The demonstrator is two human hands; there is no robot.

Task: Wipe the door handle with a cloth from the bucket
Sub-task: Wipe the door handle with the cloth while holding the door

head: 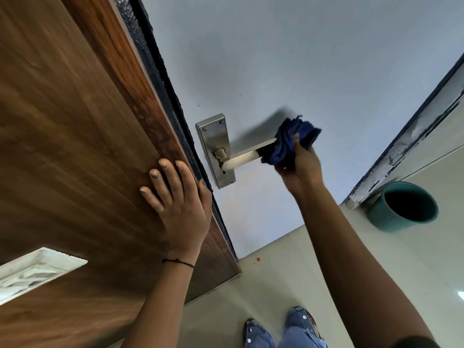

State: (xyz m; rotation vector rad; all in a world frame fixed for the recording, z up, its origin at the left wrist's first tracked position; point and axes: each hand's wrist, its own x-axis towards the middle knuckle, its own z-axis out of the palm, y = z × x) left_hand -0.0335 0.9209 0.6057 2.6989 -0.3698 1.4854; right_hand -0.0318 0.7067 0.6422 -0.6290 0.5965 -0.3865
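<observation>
A steel lever door handle on a long steel backplate is fixed to the pale grey door. My right hand grips a crumpled blue cloth, which is wrapped over the free end of the lever. My left hand lies flat, fingers spread, on the brown wooden panel beside the door's edge, holding nothing. A teal bucket stands on the floor at the right, at the foot of the door frame; its inside looks dark.
A dark blue frame edge runs between the wooden panel and the grey door. Pale floor tiles lie below, with a small orange speck. My feet in blue patterned shoes are at the bottom.
</observation>
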